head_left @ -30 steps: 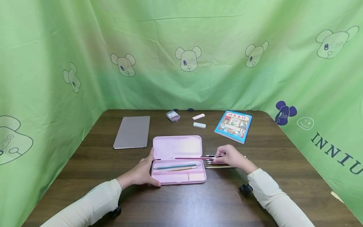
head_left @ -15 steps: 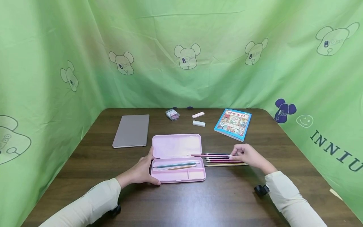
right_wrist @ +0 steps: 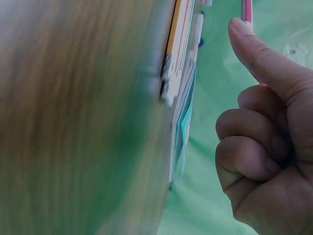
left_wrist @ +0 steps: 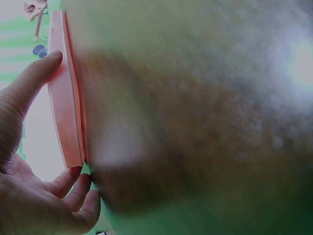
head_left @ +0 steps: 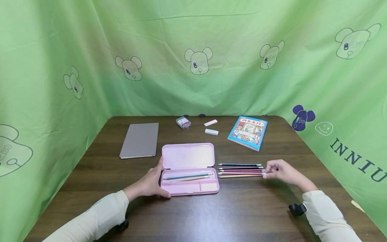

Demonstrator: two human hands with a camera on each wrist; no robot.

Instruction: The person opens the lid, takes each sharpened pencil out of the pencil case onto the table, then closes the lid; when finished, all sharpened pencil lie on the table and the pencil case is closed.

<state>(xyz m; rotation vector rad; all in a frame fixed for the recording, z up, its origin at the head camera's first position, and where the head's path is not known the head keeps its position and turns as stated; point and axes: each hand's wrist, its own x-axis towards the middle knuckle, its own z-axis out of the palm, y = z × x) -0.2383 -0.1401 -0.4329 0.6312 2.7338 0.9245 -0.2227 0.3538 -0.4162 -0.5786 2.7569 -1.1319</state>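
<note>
The pink pencil case lies open, its lid folded back. A teal pencil and a tan one rest in its long compartment. My left hand grips the case's left end, thumb along the front side and the other fingers around the end. To the right of the case, several pencils lie side by side, dark blue, black, red and yellowish. At their right ends, my right hand pinches a red pencil by its end between thumb and index finger, the other fingers curled in.
A grey notebook lies at the back left. Behind the case are a small clear box and two white eraser-like blocks. A blue-edged picture book lies at the back right. Green printed cloth surrounds the brown table.
My right hand has moved to the right, drawing the red pencil away from the case into line with the others. The left hand has stayed at the case.
</note>
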